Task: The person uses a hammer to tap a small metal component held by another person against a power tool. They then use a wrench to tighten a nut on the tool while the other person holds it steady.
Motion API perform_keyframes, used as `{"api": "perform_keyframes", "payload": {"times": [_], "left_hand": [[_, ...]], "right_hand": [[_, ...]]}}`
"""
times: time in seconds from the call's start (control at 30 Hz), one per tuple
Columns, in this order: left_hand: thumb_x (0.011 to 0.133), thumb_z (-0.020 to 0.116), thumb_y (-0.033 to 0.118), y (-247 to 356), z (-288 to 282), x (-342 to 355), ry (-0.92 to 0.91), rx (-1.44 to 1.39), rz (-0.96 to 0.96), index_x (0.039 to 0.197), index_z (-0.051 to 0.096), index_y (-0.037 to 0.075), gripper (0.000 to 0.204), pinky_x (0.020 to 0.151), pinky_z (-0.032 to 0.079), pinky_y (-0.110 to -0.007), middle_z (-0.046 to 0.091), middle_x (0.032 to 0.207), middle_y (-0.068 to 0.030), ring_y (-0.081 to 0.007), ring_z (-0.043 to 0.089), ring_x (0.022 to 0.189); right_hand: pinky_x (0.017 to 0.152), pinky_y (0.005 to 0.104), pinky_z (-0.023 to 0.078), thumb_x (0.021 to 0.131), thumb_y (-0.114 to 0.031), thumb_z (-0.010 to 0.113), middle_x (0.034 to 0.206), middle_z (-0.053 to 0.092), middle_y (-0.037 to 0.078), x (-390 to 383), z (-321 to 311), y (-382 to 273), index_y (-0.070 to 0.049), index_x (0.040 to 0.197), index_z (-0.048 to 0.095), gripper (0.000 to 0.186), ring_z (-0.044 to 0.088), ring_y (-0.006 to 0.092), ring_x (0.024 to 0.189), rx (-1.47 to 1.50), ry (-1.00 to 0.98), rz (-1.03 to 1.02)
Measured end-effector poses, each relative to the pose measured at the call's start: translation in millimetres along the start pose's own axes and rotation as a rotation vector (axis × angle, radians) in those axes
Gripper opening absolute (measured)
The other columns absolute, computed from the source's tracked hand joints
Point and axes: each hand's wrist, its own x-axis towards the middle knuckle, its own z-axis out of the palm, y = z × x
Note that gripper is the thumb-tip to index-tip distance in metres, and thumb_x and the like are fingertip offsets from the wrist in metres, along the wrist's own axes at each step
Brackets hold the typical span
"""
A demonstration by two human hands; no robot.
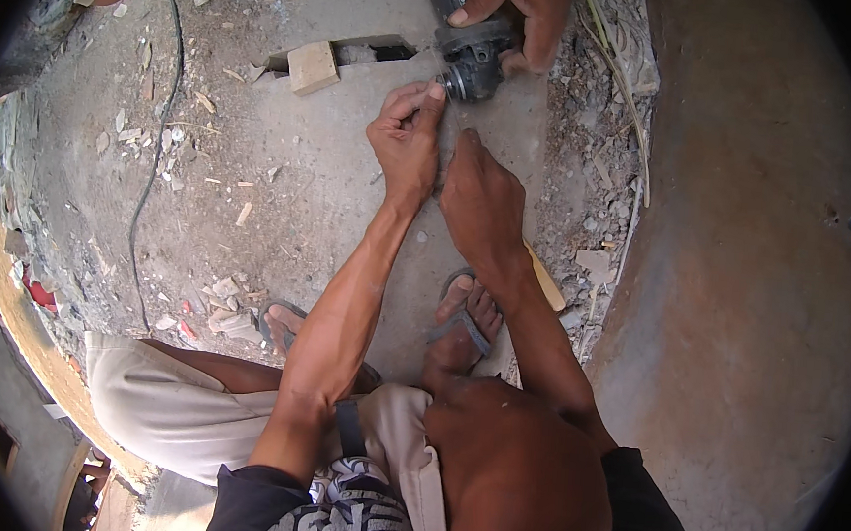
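Observation:
A black angle grinder (475, 70) without a disc lies on its side near the top, its metal spindle (447, 83) pointing left. My left hand (406, 146) is closed, thumb and fingers pinched at the end of that spindle. Just below the grinder, my right hand (483, 196) is curled with its fingertips pressed together; what they hold is hidden. A yellow, handle-like piece (546, 279) sticks out from behind my right wrist; I cannot tell whether that hand grips it. Another person's hand (537, 17) steadies the grinder from the far side.
A wood block (313, 68) sits at a rectangular slot (371, 50) in the concrete floor. Down the left runs a dark cable (169, 100) among chips and rubble. Broken debris (598, 263) lines the slab's right edge, beside a smooth brown surface (740, 287). My sandalled feet (463, 322) are close below.

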Motion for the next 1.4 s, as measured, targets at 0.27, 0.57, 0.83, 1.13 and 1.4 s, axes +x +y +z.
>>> {"api": "perform_keyframes", "payload": {"times": [0.27, 0.57, 0.83, 1.13, 1.4], "left_hand": [[0.094, 0.075, 0.016, 6, 0, 2, -0.008, 0.076, -0.005, 0.094, 0.078, -0.004, 0.02, 0.069, 0.041, -0.021, 0.068, 0.103, -0.007, -0.0072, 0.053, 0.083], [0.094, 0.076, 0.016, 5, 2, 1, -0.006, 0.0, 0.002, 0.095, 0.078, -0.005, 0.021, 0.073, 0.043, -0.022, 0.068, 0.104, -0.0091, -0.0095, 0.056, 0.088], [0.093, 0.077, 0.015, 3, -1, 1, -0.017, -0.013, 0.001, 0.094, 0.077, -0.005, 0.02, 0.069, 0.041, -0.023, 0.068, 0.102, -0.0086, -0.0095, 0.055, 0.085], [0.092, 0.077, 0.016, 2, -3, 3, -0.028, 0.005, 0.002, 0.094, 0.078, -0.004, 0.021, 0.079, 0.046, -0.026, 0.07, 0.102, -0.0111, -0.0142, 0.061, 0.092], [0.092, 0.077, 0.015, 1, -4, 5, -0.048, -0.036, -0.054, 0.094, 0.078, -0.005, 0.021, 0.083, 0.047, -0.027, 0.071, 0.103, -0.0125, -0.0153, 0.062, 0.094]], "right_hand": [[0.066, 0.047, 0.059, 0.086, -0.002, 0.062, 0.09, 0.068, 0.026, 15, -3, -3, 0.013, 0.122, 0.051, 0.04, 0.071, 0.0423, 0.078, -0.005, -0.03, 0.012], [0.066, 0.0489, 0.058, 0.086, -0.001, 0.062, 0.09, 0.067, 0.029, 22, -7, -3, 0.013, 0.12, 0.051, 0.038, 0.071, 0.0446, 0.077, 0.0, -0.031, -0.009], [0.065, 0.0486, 0.058, 0.086, -0.001, 0.06, 0.088, 0.067, 0.028, 27, -4, -3, 0.012, 0.115, 0.052, 0.033, 0.071, 0.0439, 0.077, -0.007, -0.022, -0.025], [0.063, 0.047, 0.058, 0.088, -0.001, 0.058, 0.087, 0.068, 0.026, 22, -3, -4, 0.012, 0.115, 0.054, 0.031, 0.071, 0.0422, 0.075, -0.03, 0.008, -0.023], [0.063, 0.0466, 0.058, 0.086, -0.001, 0.059, 0.089, 0.067, 0.028, 21, 2, 2, 0.013, 0.119, 0.051, 0.037, 0.071, 0.0429, 0.075, 0.014, 0.035, -0.042]]}}
